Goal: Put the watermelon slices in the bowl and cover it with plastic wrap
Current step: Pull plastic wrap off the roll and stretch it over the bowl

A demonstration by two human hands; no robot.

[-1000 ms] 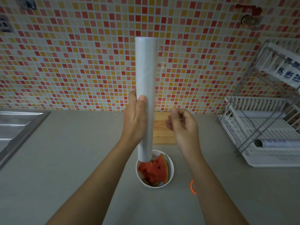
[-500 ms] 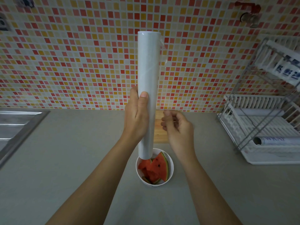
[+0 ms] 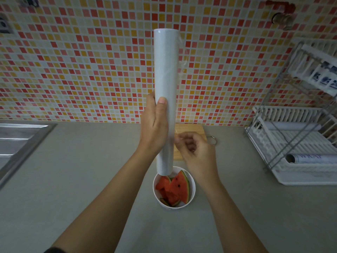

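Observation:
A white bowl (image 3: pixel 192 187) stands on the grey counter near me, holding several watermelon slices (image 3: pixel 177 188). My left hand (image 3: pixel 154 125) grips a long white roll of plastic wrap (image 3: pixel 165 73) and holds it upright above the bowl. A thin clear edge of film (image 3: pixel 182 64) hangs loose along the roll's right side. My right hand (image 3: pixel 196 148) is at the roll's lower right, fingertips pinched at that film edge. The roll's bottom end hides part of the bowl's far rim.
A wooden cutting board (image 3: pixel 189 139) lies behind my hands. A white dish rack (image 3: pixel 295 152) with another roll (image 3: pixel 311 158) in it stands at the right. A steel sink (image 3: pixel 20 137) is at the left. Mosaic tile wall behind, tap (image 3: pixel 280 17) top right.
My right hand has moved left and closed in on the roll's lower right side, fingers now pinching at the film edge. The roll stays upright in my left hand.

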